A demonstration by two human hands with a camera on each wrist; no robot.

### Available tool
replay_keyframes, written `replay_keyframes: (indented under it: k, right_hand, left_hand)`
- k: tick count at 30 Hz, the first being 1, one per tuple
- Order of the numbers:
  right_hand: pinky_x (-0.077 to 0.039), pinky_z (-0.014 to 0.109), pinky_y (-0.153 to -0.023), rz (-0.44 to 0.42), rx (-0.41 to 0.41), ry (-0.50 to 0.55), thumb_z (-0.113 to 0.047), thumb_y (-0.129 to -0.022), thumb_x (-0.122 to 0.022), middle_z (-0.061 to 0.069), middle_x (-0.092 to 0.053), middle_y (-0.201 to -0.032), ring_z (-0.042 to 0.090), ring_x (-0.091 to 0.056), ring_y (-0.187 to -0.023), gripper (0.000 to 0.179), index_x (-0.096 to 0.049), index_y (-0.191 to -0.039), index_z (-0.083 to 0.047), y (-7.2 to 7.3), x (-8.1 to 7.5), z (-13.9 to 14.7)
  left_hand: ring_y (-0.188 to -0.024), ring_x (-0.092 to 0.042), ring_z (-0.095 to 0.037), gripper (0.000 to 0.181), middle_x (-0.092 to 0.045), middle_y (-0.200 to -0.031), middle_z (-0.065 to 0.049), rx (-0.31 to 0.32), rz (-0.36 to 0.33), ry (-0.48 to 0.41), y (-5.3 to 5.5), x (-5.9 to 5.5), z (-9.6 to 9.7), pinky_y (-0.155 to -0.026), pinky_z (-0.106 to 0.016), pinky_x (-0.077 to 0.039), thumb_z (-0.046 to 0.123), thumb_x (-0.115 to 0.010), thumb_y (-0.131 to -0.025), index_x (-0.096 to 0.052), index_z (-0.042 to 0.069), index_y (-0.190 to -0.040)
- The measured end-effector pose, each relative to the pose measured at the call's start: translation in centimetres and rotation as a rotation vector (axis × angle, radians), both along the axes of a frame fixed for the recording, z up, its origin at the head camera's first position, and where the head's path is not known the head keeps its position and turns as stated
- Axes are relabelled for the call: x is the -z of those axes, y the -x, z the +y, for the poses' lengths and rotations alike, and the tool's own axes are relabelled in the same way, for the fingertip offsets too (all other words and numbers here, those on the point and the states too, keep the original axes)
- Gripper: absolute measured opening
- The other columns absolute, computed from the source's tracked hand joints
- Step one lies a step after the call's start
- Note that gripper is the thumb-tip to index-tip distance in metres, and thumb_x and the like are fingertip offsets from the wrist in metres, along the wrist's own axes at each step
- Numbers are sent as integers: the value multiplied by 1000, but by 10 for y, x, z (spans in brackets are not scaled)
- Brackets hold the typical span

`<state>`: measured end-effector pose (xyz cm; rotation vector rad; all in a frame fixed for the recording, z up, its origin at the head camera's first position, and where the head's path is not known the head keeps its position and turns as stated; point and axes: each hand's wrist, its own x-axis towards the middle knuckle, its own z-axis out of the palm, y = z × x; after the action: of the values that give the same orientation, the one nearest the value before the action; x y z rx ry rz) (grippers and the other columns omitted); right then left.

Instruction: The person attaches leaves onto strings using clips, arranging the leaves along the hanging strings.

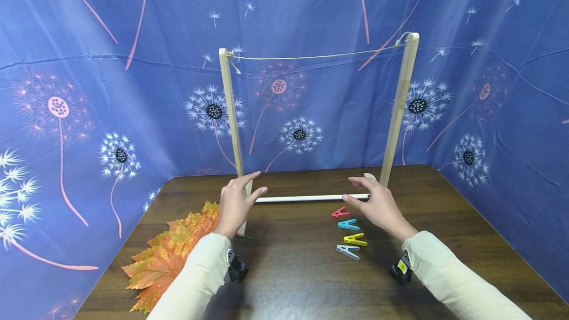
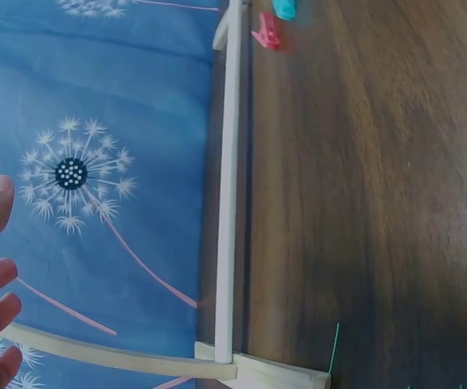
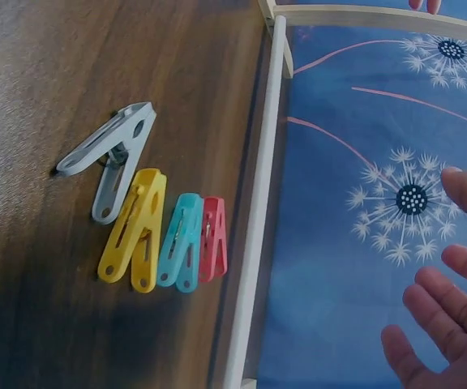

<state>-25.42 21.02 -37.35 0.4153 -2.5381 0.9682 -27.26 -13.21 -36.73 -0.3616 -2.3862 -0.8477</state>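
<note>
In the head view my left hand hovers by the foot of the left wooden post, fingers spread and nothing held. Its counterpart, my right hand, is held over the table near the right post, thumb apart from the fingers. A white crossbar joins the posts low down, and a string is tied between their tops. Left of my right hand lie a red clothespin, a blue clothespin, a yellow clothespin and a grey clothespin, in a column.
Orange artificial leaves lie at the left of the brown wooden table, partly behind my left forearm. A blue cloth with dandelion prints hangs behind and around the table.
</note>
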Motion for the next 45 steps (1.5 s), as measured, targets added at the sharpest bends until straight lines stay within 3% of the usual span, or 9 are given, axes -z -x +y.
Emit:
replay_keyframes:
  k: [5,9,12,20,29,42,45]
  right_hand:
    - [-50,50,-82,-21,-29,19,-26,-89,-80,17,-68,-118,37,-63,-112,53,-63,-133,-1,-2,3,4]
    - [-49,49,-84,-42,-48,35,-26,-90,-80,15,-69,-118,35,-63,-112,52,-64,-133,-4,-5,5,7]
    - [-49,50,-85,-51,-56,50,-25,-89,-81,13,-70,-118,33,-63,-112,50,-65,-133,-5,-7,6,8]
    - [-49,53,-90,-73,-71,93,-21,-88,-82,10,-72,-112,31,-66,-107,45,-68,-127,-3,-10,12,10]
    - [-55,48,-84,-110,-67,106,-21,-89,-81,11,-71,-113,33,-66,-108,44,-68,-126,-2,-16,17,14]
    - [-55,49,-87,-191,-87,169,-21,-88,-82,12,-70,-114,35,-65,-108,43,-68,-125,-2,-23,28,17]
    - [-55,46,-88,-223,-99,181,-22,-88,-82,14,-70,-114,35,-65,-108,44,-68,-125,-2,-25,32,17]
  left_hand:
    - [-114,-63,-38,48,-70,-127,-14,32,-74,-98,-2,-2,-4,-93,-54,-48,27,-84,-83,-72,12,-128]
    - [-106,-65,-33,45,-70,-124,-14,41,-132,-171,-4,-3,-9,-79,-47,-49,25,-84,-84,-73,14,-126]
    - [-104,-65,-31,43,-71,-121,-14,48,-135,-195,-5,-2,-14,-80,-47,-50,23,-85,-83,-74,13,-124]
    - [-115,-66,-35,40,-72,-120,-13,80,-135,-213,-10,1,-30,-99,-54,-47,19,-86,-82,-76,12,-120]
    - [-125,-60,-32,34,-71,-126,-9,81,-232,-201,-21,6,-48,-105,-54,-43,21,-82,-87,-77,15,-120]
    - [-128,-57,-36,37,-69,-128,-9,89,-335,-201,-34,16,-70,-103,-59,-43,25,-83,-87,-76,17,-123]
    - [-105,-65,-37,37,-70,-127,-10,95,-346,-189,-37,19,-73,-85,-49,-53,26,-82,-87,-76,16,-123]
